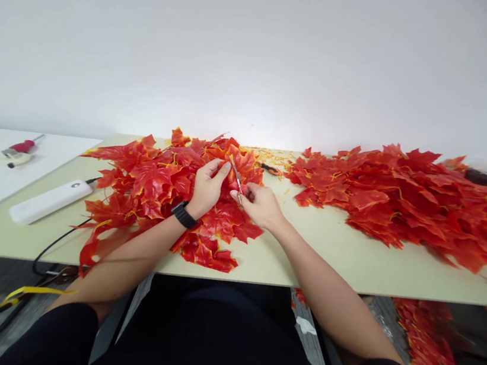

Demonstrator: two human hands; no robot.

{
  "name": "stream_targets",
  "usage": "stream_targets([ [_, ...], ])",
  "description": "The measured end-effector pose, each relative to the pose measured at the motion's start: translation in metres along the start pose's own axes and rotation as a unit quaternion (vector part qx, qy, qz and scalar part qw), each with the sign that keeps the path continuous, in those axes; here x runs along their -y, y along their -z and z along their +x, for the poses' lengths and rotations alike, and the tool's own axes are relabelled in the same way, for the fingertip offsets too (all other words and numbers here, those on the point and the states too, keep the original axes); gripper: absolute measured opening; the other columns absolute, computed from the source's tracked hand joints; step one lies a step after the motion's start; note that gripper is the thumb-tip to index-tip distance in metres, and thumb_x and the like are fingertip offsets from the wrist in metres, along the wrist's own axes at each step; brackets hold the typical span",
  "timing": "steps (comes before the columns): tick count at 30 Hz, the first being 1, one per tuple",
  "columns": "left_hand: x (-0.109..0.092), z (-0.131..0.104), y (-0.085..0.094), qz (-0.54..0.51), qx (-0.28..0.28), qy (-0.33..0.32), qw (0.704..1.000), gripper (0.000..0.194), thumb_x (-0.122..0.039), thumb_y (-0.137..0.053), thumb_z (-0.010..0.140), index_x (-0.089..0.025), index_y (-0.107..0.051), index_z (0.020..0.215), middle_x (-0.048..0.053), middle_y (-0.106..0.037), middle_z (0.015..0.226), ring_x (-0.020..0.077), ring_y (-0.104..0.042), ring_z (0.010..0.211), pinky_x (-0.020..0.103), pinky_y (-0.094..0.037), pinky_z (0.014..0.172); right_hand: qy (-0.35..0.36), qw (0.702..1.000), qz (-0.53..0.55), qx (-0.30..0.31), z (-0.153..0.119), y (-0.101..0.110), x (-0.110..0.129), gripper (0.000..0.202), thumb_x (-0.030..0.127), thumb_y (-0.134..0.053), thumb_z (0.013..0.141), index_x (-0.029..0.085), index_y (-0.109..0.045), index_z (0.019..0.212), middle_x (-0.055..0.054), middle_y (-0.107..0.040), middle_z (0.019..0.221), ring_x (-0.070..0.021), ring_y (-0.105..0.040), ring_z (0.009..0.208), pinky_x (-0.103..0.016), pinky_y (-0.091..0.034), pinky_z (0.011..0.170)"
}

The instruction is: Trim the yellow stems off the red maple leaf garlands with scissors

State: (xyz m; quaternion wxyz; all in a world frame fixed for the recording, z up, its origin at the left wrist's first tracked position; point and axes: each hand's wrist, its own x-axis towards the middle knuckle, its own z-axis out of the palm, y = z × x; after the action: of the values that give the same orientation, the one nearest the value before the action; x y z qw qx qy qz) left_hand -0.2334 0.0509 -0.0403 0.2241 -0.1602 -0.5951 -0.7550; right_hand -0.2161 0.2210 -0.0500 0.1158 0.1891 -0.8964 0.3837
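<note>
My right hand (261, 204) is closed around a small pair of scissors (237, 177), their metal blades pointing up and away, toward my left fingertips. My left hand (208, 187), with a black band at its wrist, has thumb and forefinger pinched together at an orange-red artificial maple leaf (246, 162). The exact spot it grips is too small to make out. Around and beneath both hands spreads a heap of red artificial maple leaves (154, 177) with yellow stems.
A larger pile of red leaves (386, 189) covers the table's right side. Yellow scraps (269, 155) and an orange-and-black handled tool (271, 169) lie at the back. To the left are a white oblong device (50, 202) with a cable and a red-and-white item (21, 152).
</note>
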Motion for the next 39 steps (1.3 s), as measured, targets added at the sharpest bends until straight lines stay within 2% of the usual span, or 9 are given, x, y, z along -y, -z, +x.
stream_targets([
  [7,0.001,-0.002,-0.002,-0.014,0.012,0.016,1.000,0.030,-0.044,-0.082,0.084,-0.019,-0.070,0.073,0.001,-0.062,0.074,0.0131,-0.051,0.071,0.025,-0.044,0.074,0.002,1.000,0.015,0.010,-0.002,0.001,0.006,0.060,0.074,-0.058,0.091,0.019,-0.049,0.070,0.000,-0.052,0.061,-0.0120,-0.041,0.057,-0.028,-0.028,0.057],
  [15,0.010,0.001,0.002,0.020,0.028,-0.013,0.999,0.035,-0.049,-0.077,0.088,-0.017,-0.069,0.075,0.000,-0.059,0.073,0.0115,-0.049,0.069,0.025,-0.043,0.073,0.014,0.998,0.059,0.019,0.000,-0.002,0.003,0.061,0.074,-0.058,0.091,0.019,-0.047,0.067,0.001,-0.047,0.061,-0.0106,-0.036,0.057,-0.028,-0.026,0.056],
  [22,0.010,0.003,0.003,0.040,0.034,-0.030,0.998,0.033,-0.045,-0.073,0.092,-0.018,-0.064,0.075,-0.001,-0.053,0.070,0.0106,-0.046,0.067,0.025,-0.041,0.069,0.026,0.996,0.080,0.031,0.001,-0.004,0.001,0.053,0.062,-0.057,0.094,0.019,-0.045,0.065,0.001,-0.046,0.060,-0.0106,-0.036,0.057,-0.028,-0.027,0.057],
  [33,0.013,0.003,0.005,0.052,0.024,-0.034,0.998,0.033,-0.043,-0.072,0.093,-0.018,-0.062,0.075,-0.002,-0.052,0.071,0.0106,-0.045,0.067,0.024,-0.040,0.069,0.030,0.995,0.093,0.009,0.001,-0.006,-0.001,0.046,0.049,-0.061,0.093,0.018,-0.045,0.062,0.002,-0.048,0.058,-0.0100,-0.038,0.056,-0.027,-0.031,0.059],
  [36,0.011,0.003,0.005,0.055,0.018,-0.030,0.998,0.032,-0.043,-0.072,0.093,-0.017,-0.062,0.075,-0.001,-0.053,0.072,0.0106,-0.045,0.067,0.024,-0.041,0.069,0.026,0.995,0.099,0.011,0.001,-0.005,0.000,0.047,0.052,-0.061,0.092,0.018,-0.045,0.063,0.001,-0.049,0.059,-0.0102,-0.038,0.056,-0.027,-0.031,0.059],
  [39,0.011,0.004,0.005,0.051,0.013,-0.032,0.998,0.029,-0.042,-0.072,0.093,-0.018,-0.064,0.077,-0.001,-0.057,0.075,0.0113,-0.048,0.071,0.024,-0.043,0.073,0.017,0.995,0.096,0.019,0.001,-0.004,0.001,0.055,0.063,-0.060,0.091,0.019,-0.044,0.062,0.002,-0.045,0.058,-0.0102,-0.035,0.056,-0.027,-0.028,0.057],
])
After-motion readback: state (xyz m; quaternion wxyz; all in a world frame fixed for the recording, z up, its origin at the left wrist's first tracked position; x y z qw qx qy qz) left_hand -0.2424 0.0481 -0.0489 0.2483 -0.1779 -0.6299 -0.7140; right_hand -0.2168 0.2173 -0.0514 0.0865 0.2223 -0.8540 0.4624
